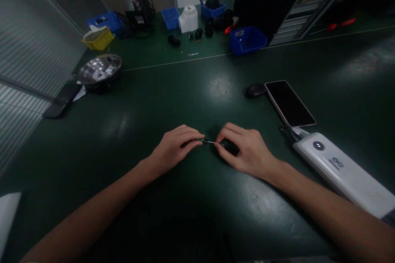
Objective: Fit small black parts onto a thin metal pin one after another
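Both of my hands rest on the dark green table (185,197) near its middle. My left hand (174,148) is closed in a pinch on a small dark tool with a thin metal tip (208,141) that points right. My right hand (245,150) is closed around a small black part (230,146) that meets that tip. The two hands nearly touch, fingertips facing each other. What exactly the black part is stays hidden under the fingers.
A phone (289,103) lies face up at the right beside a black oval object (254,90). A white power bank (342,172) sits nearer. A steel bowl (99,70) and a dark remote-like slab (62,99) are at the left. Blue bins (247,40), a yellow bin (98,39) and black parts line the back.
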Available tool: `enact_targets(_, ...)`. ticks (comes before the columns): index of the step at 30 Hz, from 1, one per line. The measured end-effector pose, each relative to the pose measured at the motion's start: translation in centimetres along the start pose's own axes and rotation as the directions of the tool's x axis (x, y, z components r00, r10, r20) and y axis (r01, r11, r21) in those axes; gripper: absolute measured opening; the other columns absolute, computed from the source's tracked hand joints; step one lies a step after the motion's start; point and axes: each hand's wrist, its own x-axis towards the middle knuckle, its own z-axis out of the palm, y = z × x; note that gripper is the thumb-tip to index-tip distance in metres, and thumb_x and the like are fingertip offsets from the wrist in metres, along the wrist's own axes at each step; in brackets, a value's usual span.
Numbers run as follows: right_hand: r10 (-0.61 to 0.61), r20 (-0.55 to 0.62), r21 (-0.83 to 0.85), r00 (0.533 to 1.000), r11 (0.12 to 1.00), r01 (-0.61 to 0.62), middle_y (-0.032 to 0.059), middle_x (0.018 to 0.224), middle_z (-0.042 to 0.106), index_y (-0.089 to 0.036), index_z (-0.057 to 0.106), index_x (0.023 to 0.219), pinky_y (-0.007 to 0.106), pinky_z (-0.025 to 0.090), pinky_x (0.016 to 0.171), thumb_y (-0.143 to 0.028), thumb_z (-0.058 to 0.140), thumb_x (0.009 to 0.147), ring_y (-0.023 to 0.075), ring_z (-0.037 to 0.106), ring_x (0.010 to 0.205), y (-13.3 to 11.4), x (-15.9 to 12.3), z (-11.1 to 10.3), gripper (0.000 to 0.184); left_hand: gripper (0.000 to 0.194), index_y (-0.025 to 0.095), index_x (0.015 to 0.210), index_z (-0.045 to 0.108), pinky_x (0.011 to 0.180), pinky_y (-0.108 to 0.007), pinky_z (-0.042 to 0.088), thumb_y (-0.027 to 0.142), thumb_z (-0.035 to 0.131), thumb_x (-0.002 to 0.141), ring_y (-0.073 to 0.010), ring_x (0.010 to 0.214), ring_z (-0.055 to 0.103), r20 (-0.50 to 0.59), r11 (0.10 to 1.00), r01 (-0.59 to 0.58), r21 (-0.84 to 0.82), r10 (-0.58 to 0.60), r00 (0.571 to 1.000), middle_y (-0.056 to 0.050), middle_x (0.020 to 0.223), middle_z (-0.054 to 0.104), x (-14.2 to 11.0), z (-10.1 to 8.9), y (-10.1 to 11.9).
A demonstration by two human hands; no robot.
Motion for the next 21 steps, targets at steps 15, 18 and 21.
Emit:
enact_targets(15,-0.037,0.011,-0.014,0.999,0.999,0.037,0.0019,0.091,0.062,-0.021,0.064,0.095,0.026,0.038,0.062,-0.032,0.053,0.098,0.0122,0.056,0.071,-0.23,-0.09,0.09,0.015,0.023,0.018,0.117,0.073,0.090,-0.033,0.058,0.018,0.066,0.095,-0.0170,0.103,0.070,-0.024,0.998,-0.052,-0.035,0.051,0.998,-0.006,0.112,0.075,-0.01,-0.11,-0.03)
enact_targets(18,-0.055,0.009,0.000,0.998,0.998,0.055,0.0026,0.091,0.062,-0.021,0.063,0.096,0.026,0.040,0.064,-0.032,0.052,0.099,0.0128,0.057,0.073,-0.36,-0.14,0.16,0.016,0.021,0.019,0.114,0.075,0.090,-0.034,0.059,0.018,0.065,0.095,-0.0181,0.103,0.070,-0.018,0.996,-0.071,-0.057,0.070,0.997,-0.007,0.113,0.075,-0.02,-0.20,0.07)
enact_targets(21,-0.067,0.002,0.010,0.998,0.998,0.067,0.0030,0.093,0.063,-0.021,0.063,0.097,0.026,0.040,0.065,-0.032,0.051,0.100,0.0128,0.058,0.074,-0.44,-0.13,0.19,0.016,0.023,0.019,0.116,0.074,0.091,-0.035,0.059,0.017,0.065,0.095,-0.0184,0.103,0.070,-0.020,0.995,-0.074,-0.061,0.073,0.997,-0.008,0.114,0.075,-0.06,-0.16,0.03)
